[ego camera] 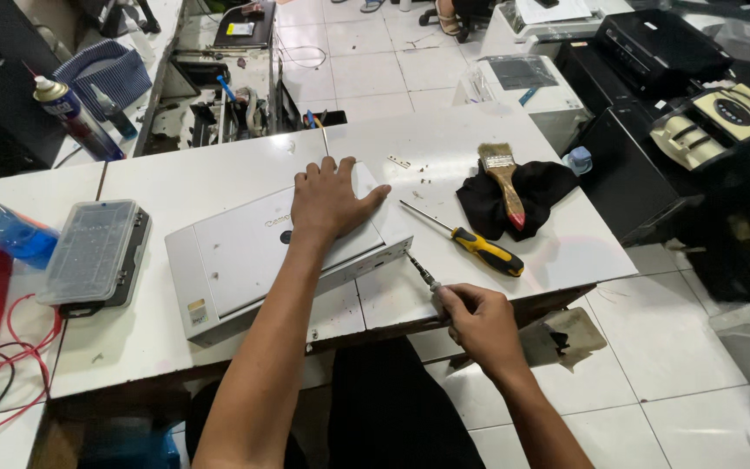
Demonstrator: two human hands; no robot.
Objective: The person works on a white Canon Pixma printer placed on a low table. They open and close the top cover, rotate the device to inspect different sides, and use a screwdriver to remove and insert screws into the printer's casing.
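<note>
A flat white printer [245, 260] lies on the white table [444, 148] in front of me. My left hand [330, 201] rests flat on the printer's top, fingers spread, pressing near its right end. My right hand [477, 320] grips a screwdriver [422, 273] whose tip points at the printer's right side edge. A second screwdriver with a yellow and black handle [479, 247] lies on the table just right of the printer.
A paintbrush [503, 178] rests on a black cloth [523, 198] at the right. A clear parts box [95, 252] sits left of the printer, with a blue bottle [10, 233], spray can [75, 117] and red wires [10, 365]. Black printers [661, 43] stand on the floor at right.
</note>
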